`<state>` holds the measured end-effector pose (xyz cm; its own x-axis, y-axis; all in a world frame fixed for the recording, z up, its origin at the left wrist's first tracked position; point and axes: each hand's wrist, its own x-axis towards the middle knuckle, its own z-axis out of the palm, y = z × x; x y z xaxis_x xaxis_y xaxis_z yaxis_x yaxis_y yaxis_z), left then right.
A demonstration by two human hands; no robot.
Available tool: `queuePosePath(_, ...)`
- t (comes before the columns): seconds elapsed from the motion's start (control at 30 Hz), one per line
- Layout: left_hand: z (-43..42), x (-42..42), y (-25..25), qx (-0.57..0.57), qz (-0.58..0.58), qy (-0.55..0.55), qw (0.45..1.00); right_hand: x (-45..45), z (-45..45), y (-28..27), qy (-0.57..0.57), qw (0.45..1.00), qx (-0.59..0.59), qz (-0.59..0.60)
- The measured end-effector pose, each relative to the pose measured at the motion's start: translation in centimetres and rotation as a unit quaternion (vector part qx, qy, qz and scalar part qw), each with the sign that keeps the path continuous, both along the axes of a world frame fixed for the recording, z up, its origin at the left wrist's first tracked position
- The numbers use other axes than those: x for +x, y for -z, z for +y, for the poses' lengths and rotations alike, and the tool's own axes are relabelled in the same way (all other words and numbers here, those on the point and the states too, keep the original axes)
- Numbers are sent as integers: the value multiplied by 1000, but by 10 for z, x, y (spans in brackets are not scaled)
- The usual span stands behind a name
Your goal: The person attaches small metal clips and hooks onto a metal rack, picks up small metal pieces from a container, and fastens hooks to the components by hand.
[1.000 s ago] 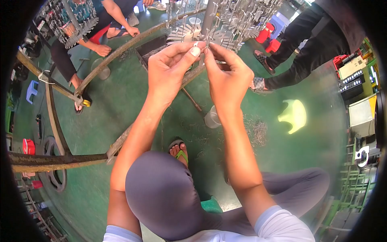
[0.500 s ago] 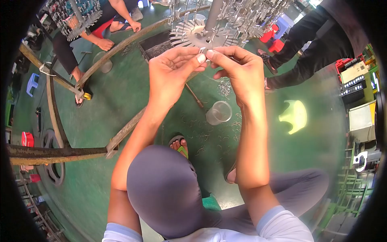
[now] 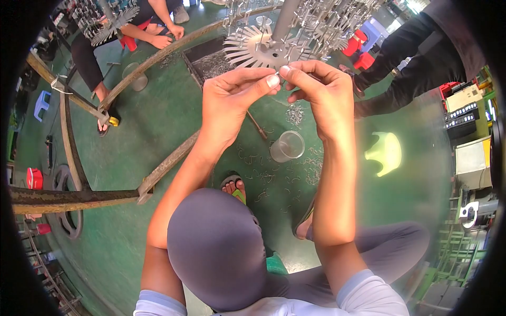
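My left hand (image 3: 227, 102) is closed in a pinch, thumb against fingers, in front of a finned metal disc (image 3: 250, 50). Opposite it, my right hand (image 3: 327, 100) pinches too, and the fingertips of both almost meet. Between them a sliver of a small metal piece (image 3: 278, 73) shows; the fingers hide most of its shape. Rows of small metal hooks (image 3: 321, 26) hang around the grey post (image 3: 286, 21) above the disc. Below my hands, a clear plastic cup (image 3: 287, 147) stands on the green floor, beside a heap of small metal pieces (image 3: 295, 114).
Thin curved wire pieces (image 3: 258, 171) lie scattered near my foot. A wooden frame (image 3: 168, 166) crosses the left side, and a dark tray (image 3: 211, 63) holds metal bits. A yellow stool (image 3: 387, 152) stands right. One person sits back left; another person's dark-trousered legs (image 3: 416, 68) are at right.
Both my hands have shifted slightly right, still pinched together. The metal piece that stuck up from my left fingertips is now mostly covered. The seated person's hands have come closer together.
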<state>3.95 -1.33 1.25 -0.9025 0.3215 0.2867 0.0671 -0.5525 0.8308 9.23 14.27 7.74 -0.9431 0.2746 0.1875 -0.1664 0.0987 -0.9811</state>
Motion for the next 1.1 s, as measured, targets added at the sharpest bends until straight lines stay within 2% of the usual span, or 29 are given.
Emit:
queuePosePath(0.1,-1,-1,4,28,-25,25,999,0,1,1,-1,1000,1,-5)
queuePosePath(0.4,2,2,3,0,-11,-23,1000,-1,4,4,-4,1000,8,11)
queuePosePath(0.5,4,2,2,31,-18,-24,999,0,3,2,-3,1000,17,7)
queuePosePath(0.8,-2,2,2,76,-80,61,992,-1,4,4,4,999,28,19)
queuePosePath(0.9,1,4,2,91,-81,55,991,-1,4,4,6,999,29,18)
queuePosePath(1.1,4,6,0,8,0,-28,1000,-1,3,4,5,999,21,25)
